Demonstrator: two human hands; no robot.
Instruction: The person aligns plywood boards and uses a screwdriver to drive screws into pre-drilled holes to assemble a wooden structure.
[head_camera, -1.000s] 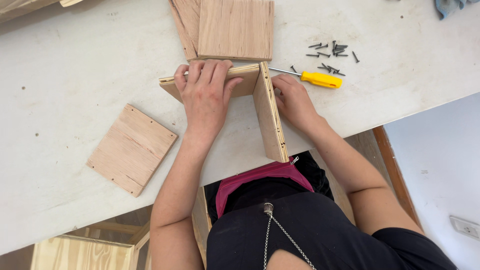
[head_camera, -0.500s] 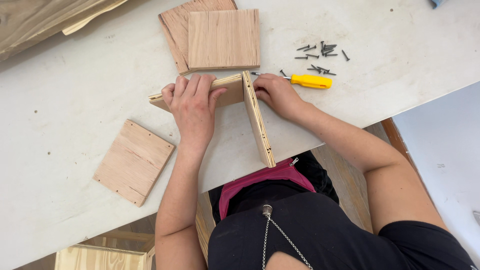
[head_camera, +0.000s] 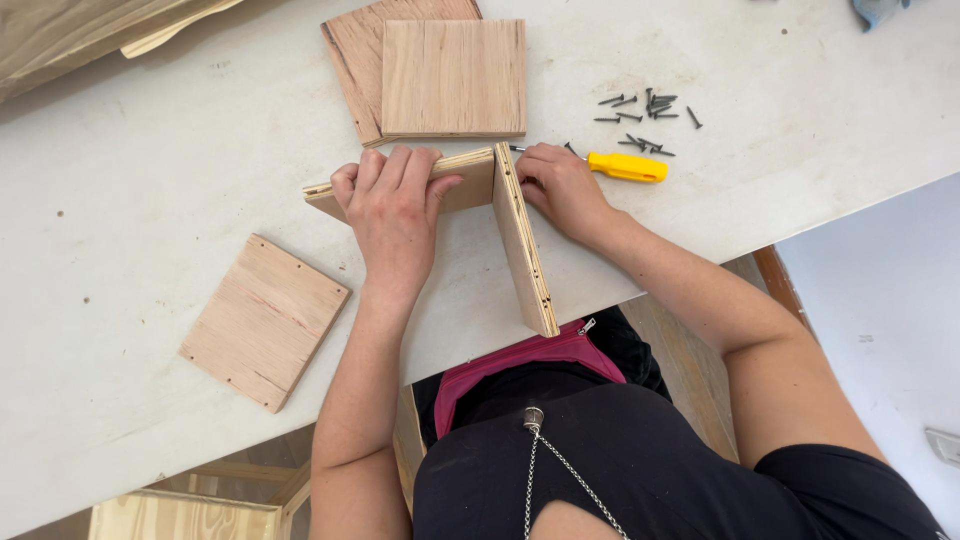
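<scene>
- Head view: the left hand (head_camera: 395, 215) lies flat, fingers curled over the top of an upright plywood panel (head_camera: 400, 185) near the tabletop's (head_camera: 130, 180) front edge.
- Right hand (head_camera: 560, 190) — fingers bent, pressing the second panel (head_camera: 525, 240) at the corner joint.
- Yellow screwdriver (head_camera: 625, 167) lies just beside that hand; screws (head_camera: 640, 115) lie behind it.

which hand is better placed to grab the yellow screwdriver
Right. The right hand rests at the corner where the two boards meet, just beside the screwdriver. The left hand lies over the upright board, probably steadying it, and sits farther away.
</scene>
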